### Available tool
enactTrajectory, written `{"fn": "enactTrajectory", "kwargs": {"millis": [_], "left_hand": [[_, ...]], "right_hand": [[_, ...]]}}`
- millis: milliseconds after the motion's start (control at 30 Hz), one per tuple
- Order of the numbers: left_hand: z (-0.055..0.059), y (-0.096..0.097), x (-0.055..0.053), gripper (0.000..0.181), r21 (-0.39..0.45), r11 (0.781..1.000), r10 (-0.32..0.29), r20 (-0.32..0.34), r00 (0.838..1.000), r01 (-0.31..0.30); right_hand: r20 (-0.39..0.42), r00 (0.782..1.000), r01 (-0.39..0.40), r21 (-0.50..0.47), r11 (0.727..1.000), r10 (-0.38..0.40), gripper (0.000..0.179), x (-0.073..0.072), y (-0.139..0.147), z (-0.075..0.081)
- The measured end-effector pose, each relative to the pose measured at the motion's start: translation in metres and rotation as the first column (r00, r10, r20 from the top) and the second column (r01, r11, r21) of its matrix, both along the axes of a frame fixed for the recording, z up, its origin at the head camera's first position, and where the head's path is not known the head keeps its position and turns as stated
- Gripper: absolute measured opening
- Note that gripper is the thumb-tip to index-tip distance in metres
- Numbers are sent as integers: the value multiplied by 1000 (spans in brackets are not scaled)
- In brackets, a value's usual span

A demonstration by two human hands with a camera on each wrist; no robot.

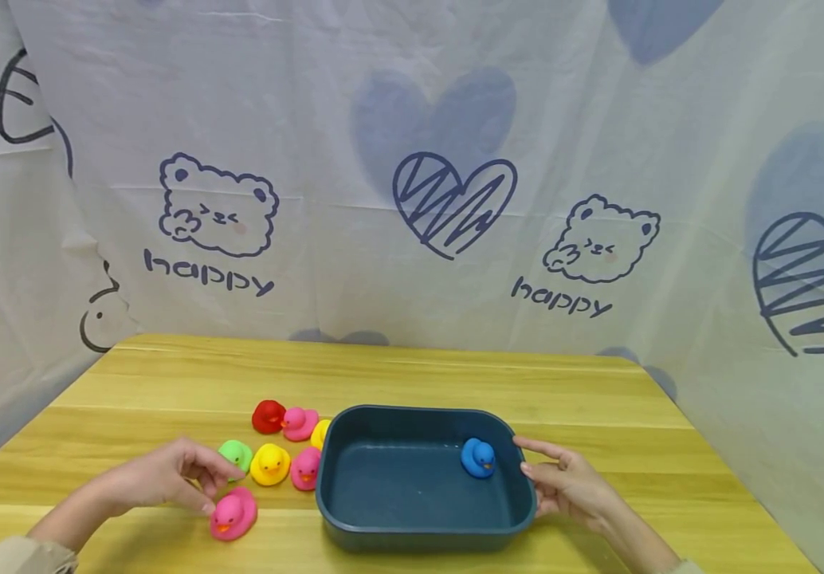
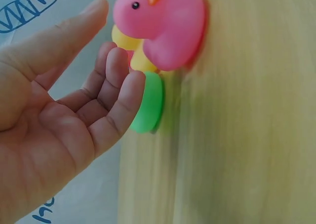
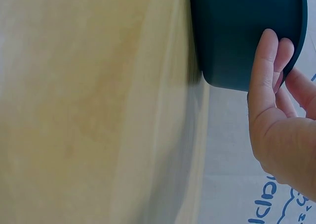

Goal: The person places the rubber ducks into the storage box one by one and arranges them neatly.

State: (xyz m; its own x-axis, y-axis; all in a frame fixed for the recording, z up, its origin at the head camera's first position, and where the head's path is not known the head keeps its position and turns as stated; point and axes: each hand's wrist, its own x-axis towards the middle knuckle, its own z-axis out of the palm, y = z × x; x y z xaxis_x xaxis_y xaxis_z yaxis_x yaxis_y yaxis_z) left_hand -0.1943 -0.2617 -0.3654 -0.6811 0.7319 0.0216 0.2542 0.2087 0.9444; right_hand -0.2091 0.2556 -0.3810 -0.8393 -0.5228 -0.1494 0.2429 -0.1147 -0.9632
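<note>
My left hand is beside a pink rubber duck at the front left. In the left wrist view its thumb and fingers stand apart, just short of that duck, gripping nothing. A green duck sits just beyond the fingers. My right hand holds the right end of a dark teal basin. In the right wrist view, fingers lie along the basin's outer wall and the thumb is at the rim. One blue duck sits inside the basin, towards its right end.
Left of the basin stand a red duck, a yellow duck and more pink ones. Another yellow duck is partly hidden by the basin's rim. A printed cloth hangs behind the wooden table.
</note>
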Motion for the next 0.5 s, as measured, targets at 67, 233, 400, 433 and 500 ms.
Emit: {"fn": "enactTrajectory", "kwargs": {"millis": [67, 233, 400, 433, 500], "left_hand": [[-3, 0, -1, 40, 8, 1000, -14, 9, 1000, 14], [-7, 2, -3, 37, 33, 997, -65, 69, 996, 63], [-9, 3, -5, 36, 50, 995, -97, 109, 989, 92], [-9, 4, -5, 36, 52, 994, -100, 115, 988, 95], [-9, 4, -6, 36, 50, 993, -111, 122, 986, 106]], "right_hand": [[-1, 1000, -2, -1, 1000, 2, 53, 0, 0, 0], [-2, 1000, -3, -4, 1000, 3, 52, -1, 0, -1], [1, 1000, -5, -3, 1000, 5, 52, -1, 1, -1], [1, 1000, -5, -4, 1000, 5, 52, -1, 1, -1], [3, 1000, -6, -4, 1000, 6, 53, -1, 1, -1]]}}
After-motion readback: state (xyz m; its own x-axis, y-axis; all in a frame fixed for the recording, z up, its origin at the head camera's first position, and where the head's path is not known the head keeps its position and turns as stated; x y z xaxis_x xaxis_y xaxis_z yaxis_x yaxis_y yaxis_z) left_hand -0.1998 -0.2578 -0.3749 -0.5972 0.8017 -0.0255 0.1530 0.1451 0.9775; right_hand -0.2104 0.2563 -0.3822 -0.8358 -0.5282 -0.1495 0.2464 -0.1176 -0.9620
